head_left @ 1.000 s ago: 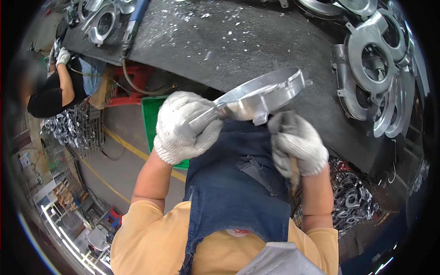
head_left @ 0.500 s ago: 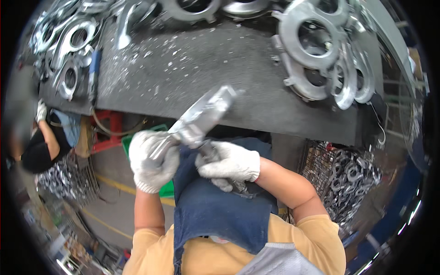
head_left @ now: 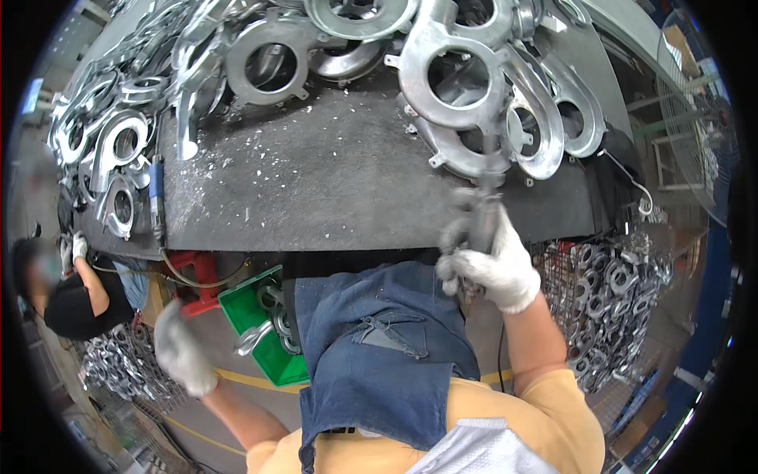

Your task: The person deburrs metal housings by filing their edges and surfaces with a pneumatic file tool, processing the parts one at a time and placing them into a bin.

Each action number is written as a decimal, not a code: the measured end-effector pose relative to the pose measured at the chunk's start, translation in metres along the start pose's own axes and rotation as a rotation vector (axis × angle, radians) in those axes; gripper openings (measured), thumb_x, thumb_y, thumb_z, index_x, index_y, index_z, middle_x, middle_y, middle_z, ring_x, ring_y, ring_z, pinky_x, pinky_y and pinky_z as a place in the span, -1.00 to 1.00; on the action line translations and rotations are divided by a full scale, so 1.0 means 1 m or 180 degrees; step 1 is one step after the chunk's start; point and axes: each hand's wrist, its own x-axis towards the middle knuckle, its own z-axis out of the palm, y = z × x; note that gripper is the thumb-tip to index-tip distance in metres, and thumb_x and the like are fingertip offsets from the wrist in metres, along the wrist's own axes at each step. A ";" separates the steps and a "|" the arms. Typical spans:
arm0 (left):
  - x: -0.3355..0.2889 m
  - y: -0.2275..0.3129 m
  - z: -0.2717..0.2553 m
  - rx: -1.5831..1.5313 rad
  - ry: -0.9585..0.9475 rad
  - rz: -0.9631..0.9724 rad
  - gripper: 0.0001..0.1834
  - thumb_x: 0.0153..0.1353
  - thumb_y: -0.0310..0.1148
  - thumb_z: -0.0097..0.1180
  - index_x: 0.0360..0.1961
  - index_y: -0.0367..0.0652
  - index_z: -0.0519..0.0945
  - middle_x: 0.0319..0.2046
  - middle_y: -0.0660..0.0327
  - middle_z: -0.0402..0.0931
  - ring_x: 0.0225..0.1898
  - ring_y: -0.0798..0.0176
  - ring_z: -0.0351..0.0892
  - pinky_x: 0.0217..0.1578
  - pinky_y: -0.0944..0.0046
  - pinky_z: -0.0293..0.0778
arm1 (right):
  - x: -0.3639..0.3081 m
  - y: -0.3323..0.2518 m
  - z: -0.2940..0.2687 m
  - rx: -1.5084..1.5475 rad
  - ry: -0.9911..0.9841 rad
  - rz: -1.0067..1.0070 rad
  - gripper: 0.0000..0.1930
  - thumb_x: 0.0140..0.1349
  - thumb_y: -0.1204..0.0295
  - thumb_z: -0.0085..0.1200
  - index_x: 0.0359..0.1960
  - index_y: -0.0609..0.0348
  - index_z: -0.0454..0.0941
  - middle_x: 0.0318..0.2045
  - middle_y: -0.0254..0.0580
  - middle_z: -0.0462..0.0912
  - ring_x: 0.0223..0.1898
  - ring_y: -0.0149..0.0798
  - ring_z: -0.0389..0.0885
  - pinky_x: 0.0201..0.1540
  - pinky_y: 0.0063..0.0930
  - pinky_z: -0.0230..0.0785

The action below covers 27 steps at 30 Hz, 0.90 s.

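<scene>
My right hand (head_left: 505, 268), in a white knit glove, grips a dark grey hand tool (head_left: 483, 221) at the table's near edge. Motion blurs the tool, and its narrow end points up toward a pile of flat silvery ring-shaped castings (head_left: 410, 83). At the lower left, my gloved left hand (head_left: 181, 351) is smeared by motion, so its fingers do not show clearly. Beside it stands a green crate (head_left: 276, 365) with several shiny castings inside. One long casting (head_left: 253, 338) lies across the crate's left rim, apart from my left hand.
Castings crowd the far side of the dark worktable (head_left: 316, 197), with metal chips scattered on its top. A blue-handled tool (head_left: 156, 186) with a hose lies at the left. Wire baskets of castings (head_left: 612, 308) stand at both sides. Another person (head_left: 79, 296) works at the far left.
My left hand has moved from the lap down left, and the casting between my hands is gone from there. My right hand has carried the tool up and right. The view has shifted.
</scene>
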 end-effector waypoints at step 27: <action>0.108 0.114 0.200 -0.0984 -0.2112 0.0175 -0.47 0.35 -0.02 0.28 0.16 -0.19 0.77 0.06 -0.06 0.78 0.09 -0.06 0.78 0.16 0.08 0.63 | -0.031 0.031 -0.024 -0.4121 -0.0742 -0.1614 -0.18 0.02 0.49 0.58 0.43 0.18 0.58 0.03 0.07 0.76 -0.11 0.13 0.84 -0.04 -0.16 0.70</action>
